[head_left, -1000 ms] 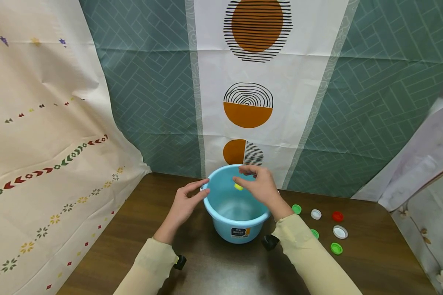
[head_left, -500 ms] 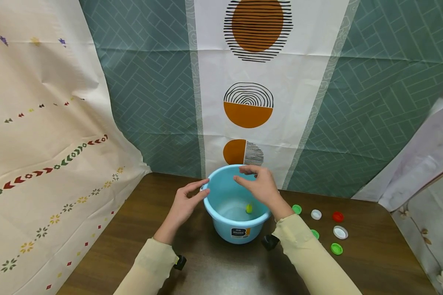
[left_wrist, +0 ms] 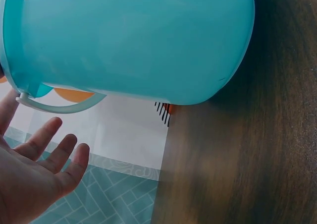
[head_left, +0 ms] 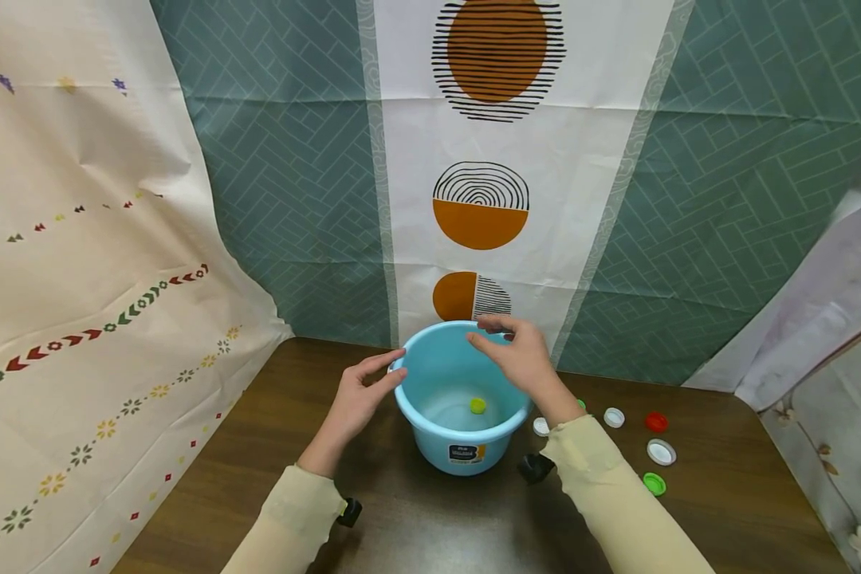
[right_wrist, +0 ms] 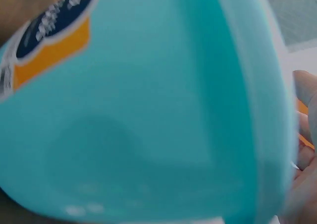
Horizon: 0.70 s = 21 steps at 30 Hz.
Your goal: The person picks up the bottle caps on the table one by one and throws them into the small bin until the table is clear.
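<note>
Dark wood-grain table (head_left: 258, 446) spreads beneath the hands, and past them we see a green cloth (head_left: 294, 159) with a white strip of orange and black shapes. We find the left hand (head_left: 359, 395) with thumb and forefinger extended and touching the rim of a light blue bucket (head_left: 428, 441); its other fingers spread loosely near the bucket's handle (left_wrist: 74, 106). Over the opposite side we see the right hand (head_left: 524, 359), thumb and fingers parted in a loose curve with nothing between them (whether it brushes the rim, we cannot tell). Between the hands the bucket stands upright, and on its floor, lower than both hands, lies a small yellow cap (head_left: 477, 406). Between the bucket and the right wrist we spot a white cap (head_left: 540, 426), while a green cap (head_left: 580, 404) peeps out from behind that wrist. Farther right of the right hand lie a second white cap (head_left: 614, 417) and a red cap (head_left: 656, 422), with a larger white cap (head_left: 661, 452) and a bright green cap (head_left: 654, 484) nearer the right sleeve (head_left: 610, 486). Well left of the left hand, we see patterned cream cloth (head_left: 79, 199).
</note>
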### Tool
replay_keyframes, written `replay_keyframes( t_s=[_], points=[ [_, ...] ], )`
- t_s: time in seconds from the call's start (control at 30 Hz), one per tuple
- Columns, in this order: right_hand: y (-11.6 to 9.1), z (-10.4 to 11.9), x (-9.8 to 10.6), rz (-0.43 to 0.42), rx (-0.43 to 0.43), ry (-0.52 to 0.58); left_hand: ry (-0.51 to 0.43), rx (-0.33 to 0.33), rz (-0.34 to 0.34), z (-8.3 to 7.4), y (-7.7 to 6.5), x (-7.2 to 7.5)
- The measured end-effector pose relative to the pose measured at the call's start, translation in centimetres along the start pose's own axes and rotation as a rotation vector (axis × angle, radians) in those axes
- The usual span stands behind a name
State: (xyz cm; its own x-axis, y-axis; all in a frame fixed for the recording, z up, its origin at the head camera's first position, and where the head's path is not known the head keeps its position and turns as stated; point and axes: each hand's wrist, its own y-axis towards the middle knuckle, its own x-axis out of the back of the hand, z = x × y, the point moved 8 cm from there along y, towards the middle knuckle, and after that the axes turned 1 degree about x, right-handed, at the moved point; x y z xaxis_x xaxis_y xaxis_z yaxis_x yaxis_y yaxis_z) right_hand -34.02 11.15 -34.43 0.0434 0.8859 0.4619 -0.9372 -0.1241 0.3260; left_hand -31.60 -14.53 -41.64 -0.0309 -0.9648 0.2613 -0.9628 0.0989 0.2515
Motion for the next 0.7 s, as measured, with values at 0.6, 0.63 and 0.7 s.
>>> replay_keyframes(
  t_s=[0.6,0.63,0.7],
  points=[
    [-2.8,-4.2,14.4,-0.335,-0.054,-0.153,-0.009,0.017,0.047,-2.9,-0.9,-0.1],
    [-3.1,-4.6,15.2,-0.355,-0.066,-0.167,-0.006,0.017,0.047,-3.0,-0.9,-0.1],
    [-3.9,-5.8,16.6,-0.389,-0.099,-0.184,-0.006,0.018,0.045,-3.0,-0.9,0.0]
  ],
)
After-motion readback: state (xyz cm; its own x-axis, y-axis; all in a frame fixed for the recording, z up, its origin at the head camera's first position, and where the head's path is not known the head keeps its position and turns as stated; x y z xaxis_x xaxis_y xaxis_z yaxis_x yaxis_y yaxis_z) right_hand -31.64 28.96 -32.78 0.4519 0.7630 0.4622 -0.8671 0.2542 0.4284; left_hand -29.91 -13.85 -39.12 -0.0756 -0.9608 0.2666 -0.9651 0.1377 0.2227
